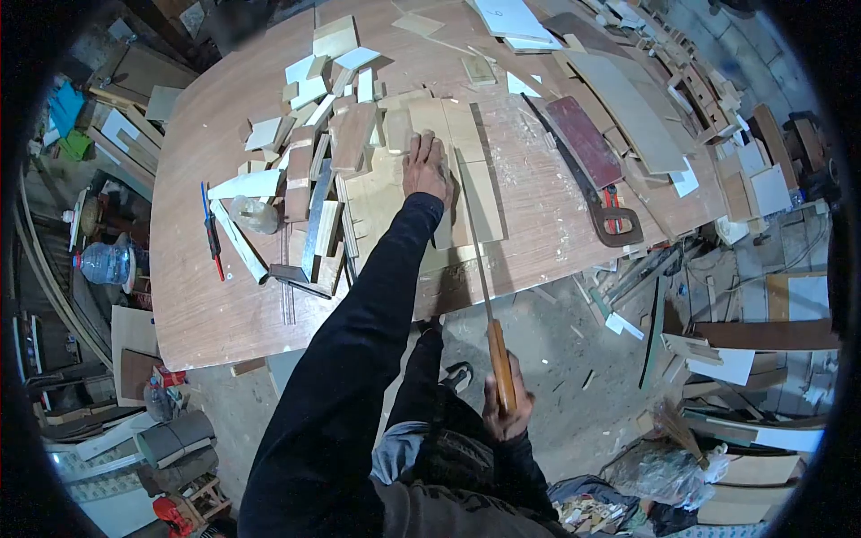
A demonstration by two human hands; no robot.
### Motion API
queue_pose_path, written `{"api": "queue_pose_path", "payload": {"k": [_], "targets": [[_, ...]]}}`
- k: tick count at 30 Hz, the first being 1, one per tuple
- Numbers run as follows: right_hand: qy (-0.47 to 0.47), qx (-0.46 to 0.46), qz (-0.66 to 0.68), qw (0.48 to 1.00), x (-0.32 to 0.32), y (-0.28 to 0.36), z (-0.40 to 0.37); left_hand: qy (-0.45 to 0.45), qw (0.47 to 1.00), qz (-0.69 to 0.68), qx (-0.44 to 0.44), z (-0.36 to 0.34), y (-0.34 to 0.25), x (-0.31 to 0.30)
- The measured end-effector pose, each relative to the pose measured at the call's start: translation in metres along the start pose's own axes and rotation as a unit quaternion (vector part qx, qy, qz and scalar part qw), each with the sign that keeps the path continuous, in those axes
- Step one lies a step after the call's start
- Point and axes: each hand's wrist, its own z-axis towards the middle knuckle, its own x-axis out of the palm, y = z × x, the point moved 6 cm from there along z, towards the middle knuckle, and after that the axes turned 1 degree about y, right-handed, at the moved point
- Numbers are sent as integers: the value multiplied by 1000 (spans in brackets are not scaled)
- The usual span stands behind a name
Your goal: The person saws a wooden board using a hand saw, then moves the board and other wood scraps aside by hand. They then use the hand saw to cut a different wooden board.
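Observation:
My right hand (508, 401), below the table's front edge, is wrapped round the orange-brown wooden handle of a handsaw (481, 269). The long thin blade reaches forward over the tabletop and runs along the light plywood piece (485, 202). My left hand (427, 168) lies over the plywood just left of the blade, fingers stretched forward and pressing down. A small wood block (397, 131) sits by its fingertips. Whether the teeth are cutting into the wood cannot be made out.
Wood offcuts (309, 92) crowd the wooden table (206, 300) on the left, with a plastic bottle (254, 215) and a pen-like blue-red tool (213, 235). On the right lie a black C-clamp (617, 222), a dark red block (583, 139) and long boards (623, 108). Scraps litter the floor.

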Motion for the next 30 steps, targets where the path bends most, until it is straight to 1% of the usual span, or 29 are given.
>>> {"api": "queue_pose_path", "payload": {"k": [2, 3, 6, 7, 8, 9, 10, 11, 12, 13, 14, 15, 16, 17, 18, 19, 20, 22, 25, 28, 29, 30], "targets": [[64, 134, 68, 987, 0, -8, -6, -28, 998, -54, 2, -3, 1, 0], [64, 134, 65, 987, 1, -11, -8, -29, 998, -56, 1, -6, 1, 3], [39, 28, -20, 999, 8, -12, -2, -57, 996, -67, 13, -3, 5, 1], [19, -9, -31, 999, 1, -4, -6, -41, 997, -68, 5, -5, 8, 6], [20, -14, -32, 999, -1, -2, -2, -30, 997, -69, -3, -2, 12, 12], [44, 43, -10, 998, -3, -3, -1, -51, 997, -64, 5, -5, 10, 10], [64, 99, 11, 993, -2, -7, -1, -46, 997, -67, 4, -9, 8, 10], [74, 132, 10, 988, 7, -16, 8, -35, 997, -67, -1, -4, 9, 9], [72, 133, 11, 988, 11, -25, -1, -19, 998, -66, -6, -3, 10, 9], [70, 138, 17, 988, 18, -37, -7, -38, 997, -65, -1, -3, 8, 7], [71, 148, 22, 986, 20, -45, -18, -37, 997, -65, 0, -3, 9, 9], [2, 0, -31, 1000, 9, -20, -19, -32, 997, -65, -2, -3, 8, 8], [5, -2, -32, 999, 5, -8, -9, -27, 998, -64, -5, -3, 9, 9], [48, 96, 6, 994, 6, -5, 0, -20, 998, -65, -6, -9, 9, 10], [85, 186, 46, 978, 10, -8, 6, -25, 998, -58, -1, -7, 9, 10], [45, 117, 32, 992, 12, -10, 11, -30, 998, -51, 5, -3, 8, 7], [40, 111, 35, 992, 16, -18, 8, -37, 998, -49, 11, 5, 7, 5], [79, 157, 23, 984, 16, -31, -17, -31, 999, -39, -3, -3, 6, 5], [59, 142, 28, 988, 7, -15, -7, -21, 999, -48, -12, -9, 6, 5], [63, 128, 16, 990, 13, -14, 8, -25, 998, -50, -13, 1, 5, -1], [70, 162, 61, 982, 11, -7, 0, -10, 998, -58, -25, -4, 4, 1], [69, 162, 60, 983, 12, -13, -4, -11, 998, -60, -24, -1, 5, 3]]}}
